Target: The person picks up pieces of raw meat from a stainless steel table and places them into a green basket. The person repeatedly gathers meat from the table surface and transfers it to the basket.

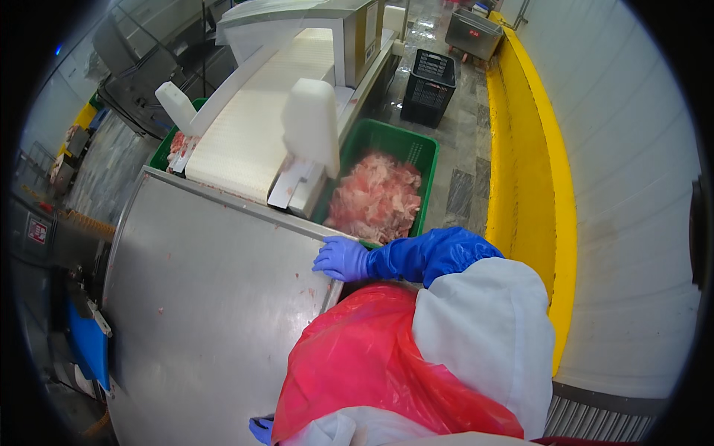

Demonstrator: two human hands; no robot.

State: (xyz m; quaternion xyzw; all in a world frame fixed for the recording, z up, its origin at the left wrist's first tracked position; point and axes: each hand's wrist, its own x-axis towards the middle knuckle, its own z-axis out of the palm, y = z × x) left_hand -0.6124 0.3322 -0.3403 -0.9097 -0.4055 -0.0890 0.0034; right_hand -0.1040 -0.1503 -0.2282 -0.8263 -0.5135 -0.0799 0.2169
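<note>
My right hand, in a purple glove and blue sleeve, rests palm down on the corner of a stainless steel table. Its fingers are slightly apart and hold nothing. Just beyond it, a green plastic crate holds a heap of thin pink meat pieces. Only part of my left hand, also gloved, shows at the bottom edge beside my red plastic apron. The apron hides the rest, and a dark patch lies by the fingers. Small meat scraps dot the tabletop.
A white conveyor belt meets the table's far edge, between white plastic guards. Another green crate with meat stands left of it. Black crates stand on the tiled floor. A yellow barrier runs along the right wall.
</note>
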